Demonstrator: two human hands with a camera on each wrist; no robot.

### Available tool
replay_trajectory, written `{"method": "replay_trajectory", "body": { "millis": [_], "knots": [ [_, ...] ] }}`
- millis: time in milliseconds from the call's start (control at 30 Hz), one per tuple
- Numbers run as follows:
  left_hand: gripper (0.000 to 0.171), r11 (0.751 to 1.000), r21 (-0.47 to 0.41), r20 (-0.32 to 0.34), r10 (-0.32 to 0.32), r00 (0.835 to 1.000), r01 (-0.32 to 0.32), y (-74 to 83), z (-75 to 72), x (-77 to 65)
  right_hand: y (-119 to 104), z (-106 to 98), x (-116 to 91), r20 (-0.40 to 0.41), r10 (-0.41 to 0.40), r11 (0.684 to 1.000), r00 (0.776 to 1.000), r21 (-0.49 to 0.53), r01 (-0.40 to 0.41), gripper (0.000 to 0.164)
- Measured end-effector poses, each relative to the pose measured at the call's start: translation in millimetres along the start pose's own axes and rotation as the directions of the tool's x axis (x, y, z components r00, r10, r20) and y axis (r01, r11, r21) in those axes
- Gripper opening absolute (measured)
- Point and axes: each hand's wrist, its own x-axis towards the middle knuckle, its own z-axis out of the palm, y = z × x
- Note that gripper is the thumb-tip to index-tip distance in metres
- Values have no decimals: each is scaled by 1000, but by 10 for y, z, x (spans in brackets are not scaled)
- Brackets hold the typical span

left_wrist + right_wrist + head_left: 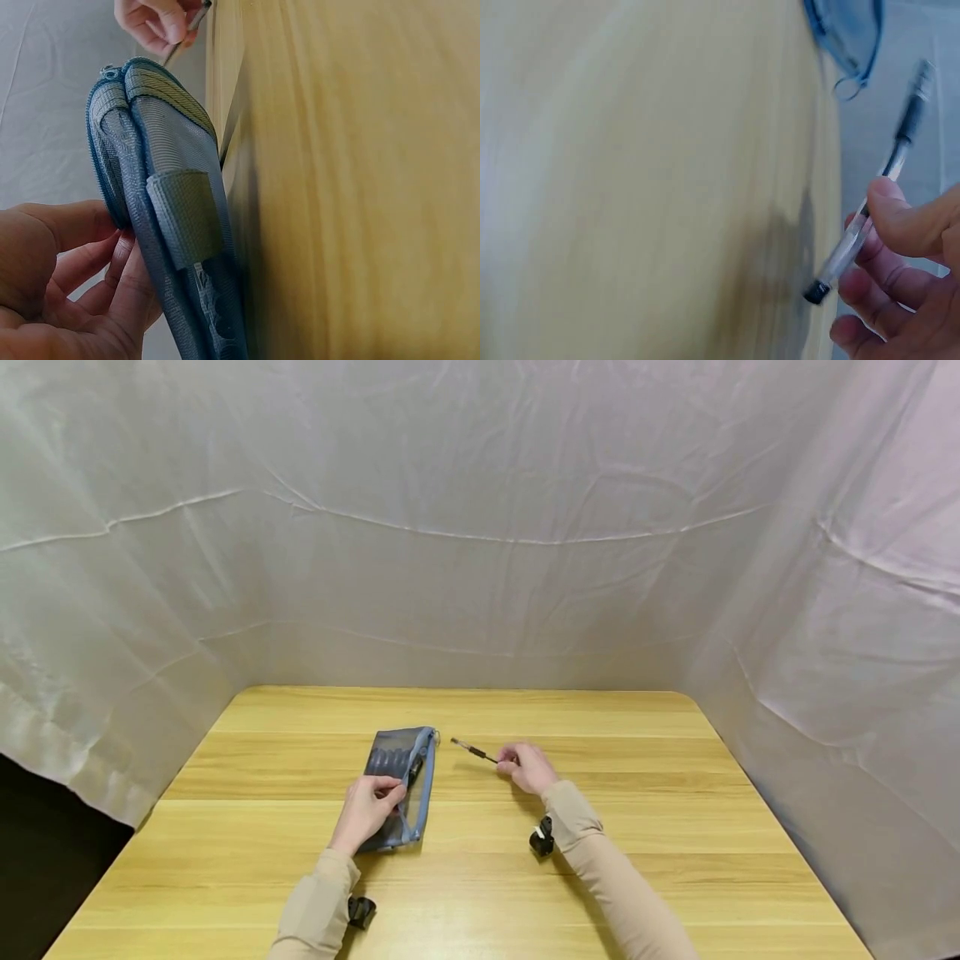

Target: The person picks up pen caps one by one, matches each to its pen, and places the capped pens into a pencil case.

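A blue mesh zip pencil case [386,742] lies on the table left of centre, its zipped side parted and a dark item inside the opening. My left hand [367,810] pinches the edge of that opening between thumb and fingers; in the left wrist view the case [180,142] stands beside the left hand [82,277]. To the right, my right hand [528,767] holds a clear gel pen [474,750] with a black grip, its capped tip toward the case. The right wrist view shows the thumb and fingers around the clear barrel of the pen [847,244].
The wooden table [660,827] has pale cloth [480,593] hanging behind it and at both sides. Black wrist cameras, one on the left sleeve [362,912] and one on the right [542,837], sit close above the tabletop. A small ring [847,88] hangs at the case's end.
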Motion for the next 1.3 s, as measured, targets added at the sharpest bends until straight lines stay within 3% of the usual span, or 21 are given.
{"method": "replay_trajectory", "body": {
  "millis": [167, 367, 633, 733, 833, 1033, 1300],
  "knots": [
    [20, 1000, 0, 0, 1, 1000, -1, -1, 2, 1, -71, 19, -23, 19, -19, 981, 1000, 191, 15, 10],
    [21, 1000, 0, -1, 0, 1000, 0, -3, 3, 1, -129, 32, -32, 101, -36, 933, 994, 360, -3, 20],
    [21, 1000, -2, -1, 4, 1000, -4, 1, -3, -1, -241, 91, -47, 278, 7, 755, 961, 629, -187, 36],
    [20, 1000, -2, -8, 6, 1000, -6, -7, 4, 6, -296, 155, -50, 328, 53, 694, 943, 667, -271, 39],
    [20, 1000, -4, -14, 3, 1000, -3, -13, 14, 12, -337, 224, -46, 361, 81, 666, 929, 674, -319, 40],
    [20, 1000, 8, -11, 2, 1000, -2, -10, 18, 10, -396, 306, -41, 407, 117, 640, 906, 667, -382, 40],
    [21, 1000, 13, -12, 7, 1000, -6, -2, 10, 16, -515, 374, -4, 462, 108, 612, 880, 667, -425, 42]
  ]
}}
